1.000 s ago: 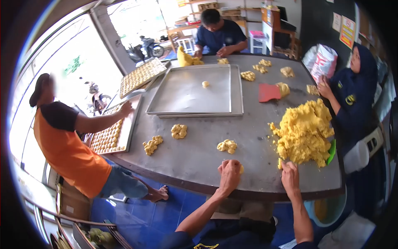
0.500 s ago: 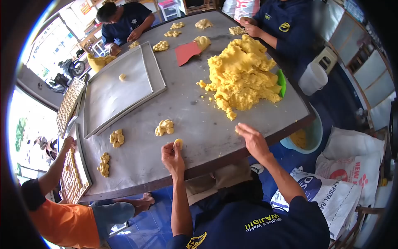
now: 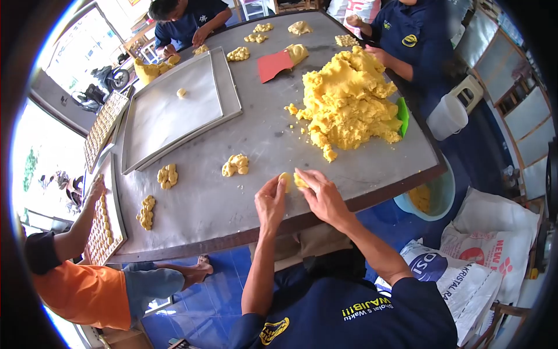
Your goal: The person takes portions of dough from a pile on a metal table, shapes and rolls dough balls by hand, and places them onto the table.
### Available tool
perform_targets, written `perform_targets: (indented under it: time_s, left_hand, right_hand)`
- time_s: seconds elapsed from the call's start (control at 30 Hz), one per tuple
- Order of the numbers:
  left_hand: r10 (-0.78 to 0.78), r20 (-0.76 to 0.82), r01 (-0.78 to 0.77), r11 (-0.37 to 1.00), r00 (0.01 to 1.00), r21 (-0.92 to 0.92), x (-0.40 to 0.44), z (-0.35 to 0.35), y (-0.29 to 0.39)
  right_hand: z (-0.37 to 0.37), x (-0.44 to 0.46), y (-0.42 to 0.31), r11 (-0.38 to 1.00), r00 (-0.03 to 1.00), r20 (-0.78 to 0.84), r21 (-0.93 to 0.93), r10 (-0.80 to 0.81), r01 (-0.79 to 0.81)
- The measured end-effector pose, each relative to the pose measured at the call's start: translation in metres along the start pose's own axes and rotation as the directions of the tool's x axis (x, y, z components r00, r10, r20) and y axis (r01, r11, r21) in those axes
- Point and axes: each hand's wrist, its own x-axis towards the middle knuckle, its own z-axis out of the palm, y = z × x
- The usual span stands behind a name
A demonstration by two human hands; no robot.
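Near the front edge of the metal table (image 3: pixel 261 209), my left hand (image 3: pixel 271 202) pinches a small flattened piece of yellow dough (image 3: pixel 285 181). Close beside it, my right hand (image 3: pixel 323 198) holds a little lump of yellow dough (image 3: pixel 300 181) at its fingertips. The two pieces are apart by a small gap. Beyond my right hand rises a large crumbly mound of yellow dough (image 3: pixel 349 104). A cluster of pale dough balls (image 3: pixel 235 165) lies just past my left hand.
Two nested metal trays (image 3: pixel 174 125) hold one dough ball (image 3: pixel 181 93). A red sheet (image 3: pixel 273 67) and green scraper (image 3: pixel 403 116) lie farther back. A person in orange (image 3: pixel 87 291) reaches over a filled tray (image 3: pixel 104 227). Two people work across the table. A blue tub (image 3: pixel 444 200) stands at right.
My right hand has come left from beside the mound to my left hand, and dough now shows at its fingertips. My left hand has shifted right and slightly up, still holding its piece.
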Motion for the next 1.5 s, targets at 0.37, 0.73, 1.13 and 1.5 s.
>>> perform_targets:
  time_s: [0.37, 0.73, 1.13, 1.5]
  left_hand:
    - [0.165, 0.148, -0.219, 0.818, 0.975, 0.532, 0.008, -0.019, 0.004]
    - [0.265, 0.133, -0.295, 0.817, 0.955, 0.495, -0.008, -0.01, 0.003]
    - [0.179, 0.188, -0.243, 0.877, 0.966, 0.414, -0.008, -0.012, 0.015]
    - [0.102, 0.176, -0.086, 0.992, 0.979, -0.097, 0.003, -0.032, 0.002]
  right_hand:
    - [0.016, 0.014, -0.023, 0.975, 0.967, 0.136, 0.086, -0.214, 0.204]
    - [0.027, 0.01, -0.036, 0.994, 0.994, 0.036, 0.035, -0.104, 0.103]
    - [0.022, 0.058, 0.02, 0.984, 0.889, 0.456, 0.134, 0.041, -0.114]
    - [-0.023, 0.078, 0.093, 0.604, 0.92, 0.385, -0.749, 0.066, 0.271]
